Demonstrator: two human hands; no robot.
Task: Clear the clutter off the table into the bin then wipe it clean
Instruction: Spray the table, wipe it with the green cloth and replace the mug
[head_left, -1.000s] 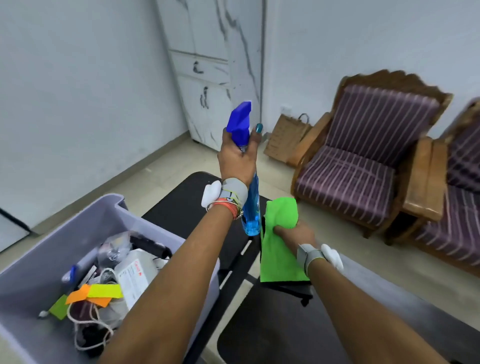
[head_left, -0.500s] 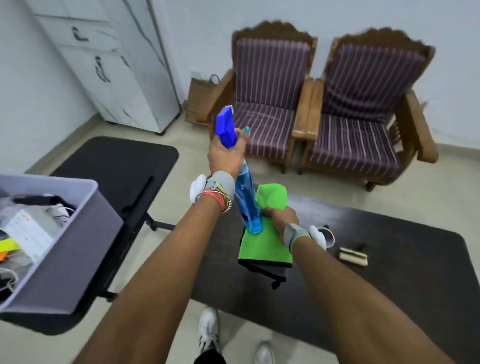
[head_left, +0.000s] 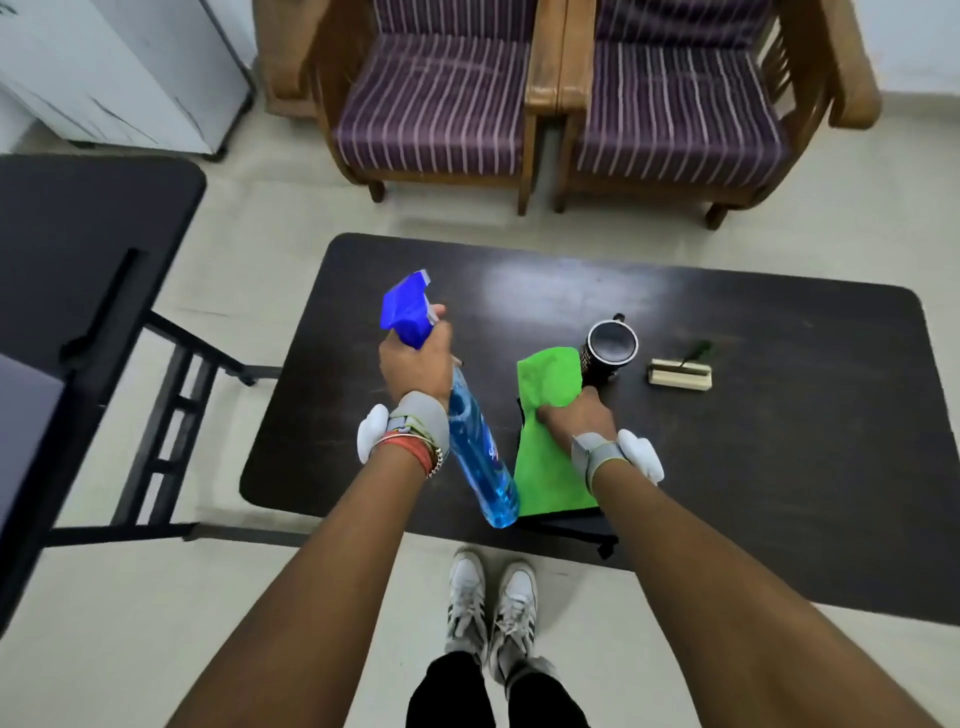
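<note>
Facing the dark table (head_left: 727, 441) squarely now, bin gone from view.
Left hand (head_left: 415, 364) grips spray bottle (head_left: 475, 447); right hand (head_left: 576, 421) clutches green cloth (head_left: 545, 467); mug's (head_left: 610, 348) contents unclear.

No text, brand, number or sign can be read anywhere in the view. The spray bottle (head_left: 475, 447) carries a dark blue label with pale lettering low on its clear body, but the marks are too blurred and too steeply angled to make out a single word. The dark mug (head_left: 607, 353) on the counter (head_left: 727, 467) shows a band of small pale marks down its side, partly hidden behind the green cloth (head_left: 550, 431), and these are too small to tell.
</note>
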